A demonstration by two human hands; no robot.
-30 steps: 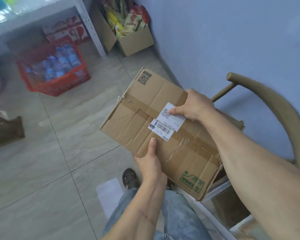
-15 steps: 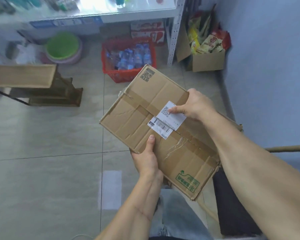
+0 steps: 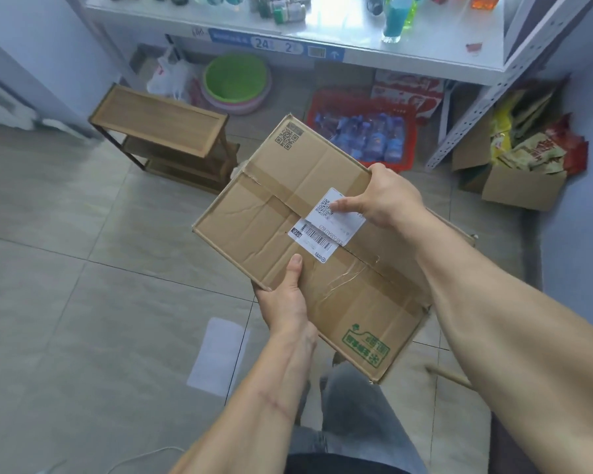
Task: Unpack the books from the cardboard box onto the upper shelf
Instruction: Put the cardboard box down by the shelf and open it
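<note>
Books were nowhere visible: the one flat brown cardboard box (image 3: 308, 241), flaps closed and taped, was held in the air above the tiled floor. The left hand (image 3: 285, 295) gripped its near edge; the right hand (image 3: 384, 200) clasped the far edge. By my judgement, nothing was unpacked. One small wooden tiered shelf (image 3: 161, 131) stood beyond, top bare.

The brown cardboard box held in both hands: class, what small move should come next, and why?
Probably set the brown cardboard box down on the low wooden shelf unit or the floor. Its flaps are still taped shut, and both the left hand and the right hand are taken up in a grip on it, so neither is free to peel the tape.
</note>
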